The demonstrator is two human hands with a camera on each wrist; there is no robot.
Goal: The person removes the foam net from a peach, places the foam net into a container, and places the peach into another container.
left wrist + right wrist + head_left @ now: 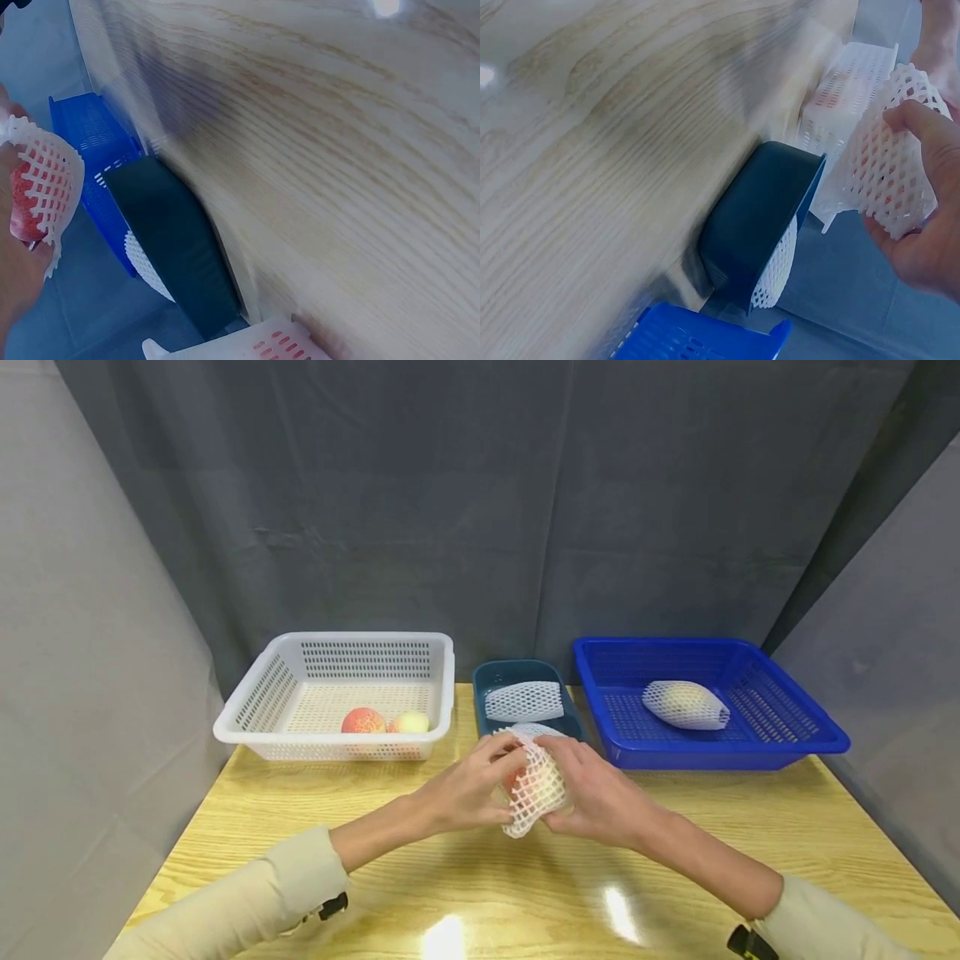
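Note:
Above the table, both hands hold a red and yellow peach point(24, 202) partly inside a white foam net sleeve point(537, 792). My left hand point(471, 787) grips the peach and the sleeve's open edge from the left, with red skin showing near its fingers. From the other side my right hand point(606, 795) holds the netted part, its thumb and fingers spread around the mesh point(885, 161). Close behind the hands stands a small dark green tray point(517, 668) with flat foam sleeves point(525, 702) in it.
At the left, a white basket point(337, 740) contains a red peach point(363, 721) and a yellowish peach point(409, 722). At the right, a blue basket point(727, 748) contains one fruit in a foam sleeve point(686, 705). A dark curtain point(450, 510) hangs behind the table.

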